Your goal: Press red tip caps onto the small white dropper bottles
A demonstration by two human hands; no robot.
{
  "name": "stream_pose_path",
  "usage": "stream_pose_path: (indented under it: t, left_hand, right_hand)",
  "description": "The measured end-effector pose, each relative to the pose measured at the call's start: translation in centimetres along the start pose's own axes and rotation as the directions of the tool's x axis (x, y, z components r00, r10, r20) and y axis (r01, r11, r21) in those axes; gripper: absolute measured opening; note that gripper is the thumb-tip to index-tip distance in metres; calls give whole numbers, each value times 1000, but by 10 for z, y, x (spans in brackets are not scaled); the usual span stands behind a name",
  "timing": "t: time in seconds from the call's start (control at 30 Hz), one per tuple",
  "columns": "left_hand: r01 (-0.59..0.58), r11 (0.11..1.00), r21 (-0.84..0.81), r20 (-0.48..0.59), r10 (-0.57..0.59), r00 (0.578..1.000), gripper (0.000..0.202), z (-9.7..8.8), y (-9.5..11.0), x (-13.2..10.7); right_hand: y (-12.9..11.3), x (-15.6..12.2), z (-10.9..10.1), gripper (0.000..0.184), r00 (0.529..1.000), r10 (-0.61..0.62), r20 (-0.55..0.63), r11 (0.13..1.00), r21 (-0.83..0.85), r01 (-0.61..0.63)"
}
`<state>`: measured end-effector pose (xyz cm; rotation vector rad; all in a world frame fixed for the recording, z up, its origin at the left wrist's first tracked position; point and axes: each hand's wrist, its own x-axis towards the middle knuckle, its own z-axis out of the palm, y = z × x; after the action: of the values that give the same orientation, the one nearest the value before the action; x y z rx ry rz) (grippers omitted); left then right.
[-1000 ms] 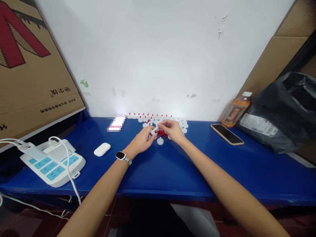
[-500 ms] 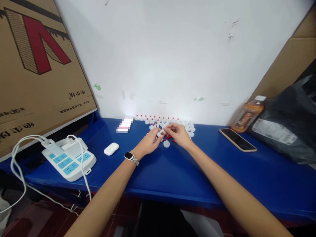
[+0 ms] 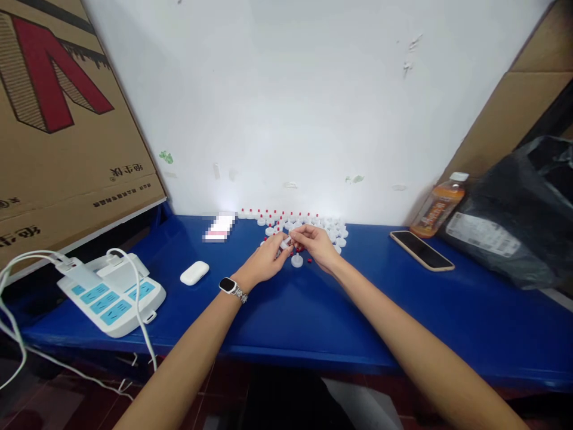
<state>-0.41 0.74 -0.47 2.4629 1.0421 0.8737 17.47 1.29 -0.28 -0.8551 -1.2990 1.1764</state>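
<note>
My left hand and my right hand meet over the middle of the blue table, fingertips pinched together on a small white plastic piece. Small red beads lie just under the hands. One white cap stands alone in front of them. Behind, along the wall, sit several white caps, and a row of white pieces with red tips. A watch is on my left wrist.
A white earbud case and a power strip with cables lie at the left, beneath a leaning cardboard box. A phone, an orange drink bottle and a black bag sit at the right.
The camera has shifted slightly; both hands stay together at the same spot, still working the small white piece between the fingertips.
</note>
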Motion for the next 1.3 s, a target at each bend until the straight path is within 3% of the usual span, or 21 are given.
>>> stream_pose_path:
  t: [0.3, 0.53, 0.7, 0.83, 1.03, 1.3]
  left_hand:
    - [-18, 999, 38, -4, 18, 1000, 25, 5, 0, -1]
    - [7, 1000, -5, -36, -7, 999, 27, 4, 4, 2]
    - [2, 996, -86, -160, -15, 987, 33, -7, -9, 5]
    - [84, 983, -165, -276, -128, 953, 32, -15, -34, 11]
    - [237, 961, -144, -461, -277, 843, 32, -14, -62, 29]
    - [368, 927, -71, -315, -371, 873, 22, -8, -73, 29]
  right_hand:
    - [9, -5, 18, 34, 974, -169, -153, 985, -66, 160]
    - [7, -7, 20, 31, 966, -222, -130, 967, -155, 202]
    - [0, -9, 15, 33, 958, -280, -58, 905, -349, 243]
    - [-4, -8, 4, 36, 962, -264, -76, 855, -481, 196]
    - [-1, -7, -4, 38, 966, -249, -70, 799, -578, 164]
    - [7, -8, -1, 36, 976, -216, 2, 784, -596, 174]
